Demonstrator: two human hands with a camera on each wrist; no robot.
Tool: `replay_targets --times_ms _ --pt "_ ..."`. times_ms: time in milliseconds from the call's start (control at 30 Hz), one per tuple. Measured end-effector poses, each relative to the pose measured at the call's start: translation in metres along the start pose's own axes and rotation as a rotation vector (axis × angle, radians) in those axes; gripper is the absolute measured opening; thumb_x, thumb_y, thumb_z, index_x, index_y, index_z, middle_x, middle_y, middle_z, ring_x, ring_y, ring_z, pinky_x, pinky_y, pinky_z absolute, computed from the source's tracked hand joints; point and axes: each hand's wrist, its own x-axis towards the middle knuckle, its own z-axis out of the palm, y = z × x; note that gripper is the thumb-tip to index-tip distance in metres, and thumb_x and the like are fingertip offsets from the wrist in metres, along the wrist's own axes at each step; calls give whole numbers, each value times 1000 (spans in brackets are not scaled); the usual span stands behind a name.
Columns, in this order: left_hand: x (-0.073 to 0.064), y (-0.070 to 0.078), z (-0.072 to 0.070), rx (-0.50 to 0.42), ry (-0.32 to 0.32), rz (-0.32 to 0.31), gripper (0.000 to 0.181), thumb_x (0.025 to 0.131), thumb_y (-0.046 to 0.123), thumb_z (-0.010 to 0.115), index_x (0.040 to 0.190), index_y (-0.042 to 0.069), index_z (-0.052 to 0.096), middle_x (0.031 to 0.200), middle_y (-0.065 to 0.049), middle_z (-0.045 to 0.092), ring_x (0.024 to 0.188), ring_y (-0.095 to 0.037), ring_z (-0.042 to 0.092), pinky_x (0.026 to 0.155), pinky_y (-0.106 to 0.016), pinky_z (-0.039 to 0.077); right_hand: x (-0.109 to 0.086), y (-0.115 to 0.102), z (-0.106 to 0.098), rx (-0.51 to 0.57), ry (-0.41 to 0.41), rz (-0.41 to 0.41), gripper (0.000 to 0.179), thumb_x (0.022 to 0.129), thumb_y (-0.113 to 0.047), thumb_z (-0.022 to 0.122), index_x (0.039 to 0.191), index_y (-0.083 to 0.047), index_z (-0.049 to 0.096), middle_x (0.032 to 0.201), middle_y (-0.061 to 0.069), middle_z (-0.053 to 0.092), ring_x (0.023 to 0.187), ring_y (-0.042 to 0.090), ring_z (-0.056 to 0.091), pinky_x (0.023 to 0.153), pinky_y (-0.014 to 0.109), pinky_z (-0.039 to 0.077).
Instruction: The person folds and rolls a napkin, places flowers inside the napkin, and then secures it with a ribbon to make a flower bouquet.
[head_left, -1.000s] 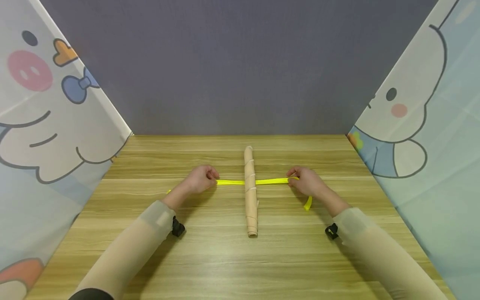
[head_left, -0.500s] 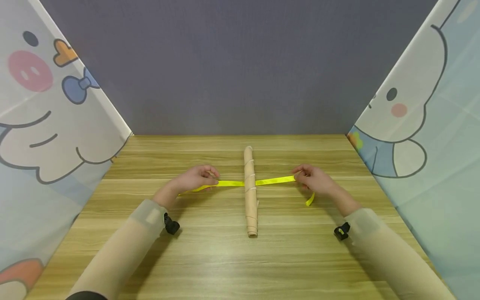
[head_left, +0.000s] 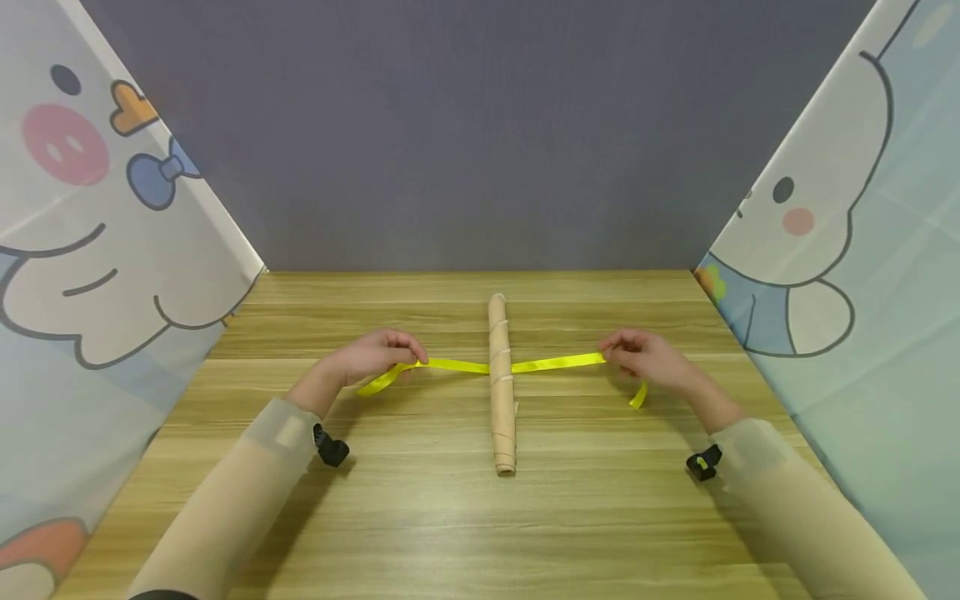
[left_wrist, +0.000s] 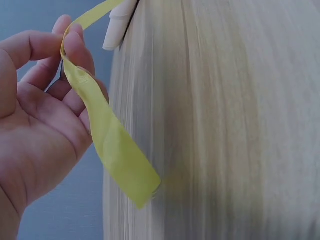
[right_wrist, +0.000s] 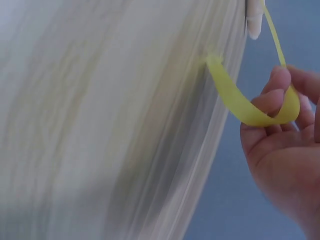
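Observation:
A rolled-up tan sheet (head_left: 502,400), slim and tube-like, lies lengthwise on the table with its near end toward me. A yellow ribbon (head_left: 558,362) crosses at its middle and stretches out to both sides; whether it runs under the roll is hidden. My left hand (head_left: 371,356) pinches the ribbon between thumb and fingertip, and a loose tail (left_wrist: 120,155) hangs from it. On the other side my right hand (head_left: 651,358) pinches the ribbon too, its short tail (right_wrist: 240,107) curving down below the fingers.
The wood-grain table (head_left: 450,533) ends at a dark grey back wall (head_left: 480,142). Cartoon-printed panels stand at the left (head_left: 112,250) and right (head_left: 862,333). A small black wrist camera (head_left: 330,446) sits on the left cuff, another black camera (head_left: 703,463) on the right.
Both hands have moved outward, away from the roll, and longer stretches of ribbon show between them. More of the left tail has come into view. The roll has stayed in place.

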Motion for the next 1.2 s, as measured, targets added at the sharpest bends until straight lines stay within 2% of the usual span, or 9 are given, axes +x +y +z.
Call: replay_targets --times_ms 133,233,333,600,800,933,1000,1133,1200 --pt "-1 1 -1 9 43 -2 25 113 14 55 122 1 75 105 -21 67 80 -23 53 71 -29 45 -4 7 -9 42 -53 -4 28 113 -13 60 130 8 66 83 7 56 69 17 48 63 34 44" --pt "-1 2 -2 -1 69 2 25 112 14 56 121 1 75 97 -18 68 74 -19 50 67 -28 42 -8 10 -15 57 -86 0 30 113 -14 60 130 10 64 82 5 53 71 18 47 64 36 43" --pt "-1 1 -2 -2 81 10 25 111 13 58 121 -1 75 97 -15 70 74 -18 52 66 -27 42 -12 12 -20 55 -93 13 30 112 -15 62 129 9 66 86 8 58 73 21 52 66 36 47" --pt "-3 -1 -4 -6 104 21 29 112 14 55 124 -7 72 106 -21 71 86 -24 61 71 -26 47 -22 15 -35 5 -112 21 28 110 -15 65 128 6 70 96 14 67 81 25 58 73 35 53" --pt "-6 1 -6 3 109 39 27 113 14 55 124 -2 74 105 -22 71 91 -29 63 73 -28 48 -23 15 -42 -9 -132 33 30 108 -15 67 131 4 70 97 12 69 85 27 62 77 35 55" --pt "-8 2 -8 9 124 47 27 112 15 56 126 1 75 100 -17 72 92 -33 64 73 -30 48 -23 14 -44 -17 -119 56 33 108 -16 68 134 4 70 95 10 69 84 25 62 76 36 54" --pt "-10 4 -9 4 128 59 27 112 15 58 129 0 74 100 -14 72 94 -34 64 78 -33 49 -22 11 -44 -23 -97 53 34 108 -17 69 135 3 71 94 9 69 83 24 62 76 37 54" --pt "-12 11 -11 -23 147 95 30 110 15 61 134 0 71 100 -6 71 100 -34 65 91 -42 50 -18 2 -43 -25 -36 10 32 109 -18 68 134 2 71 91 9 68 82 27 61 76 38 54" --pt "-13 16 -11 -43 159 114 31 109 14 62 135 -1 70 98 -3 70 100 -33 65 94 -43 50 -16 -5 -41 -23 -6 -15 32 110 -18 66 135 2 71 91 7 68 83 26 61 76 38 54"
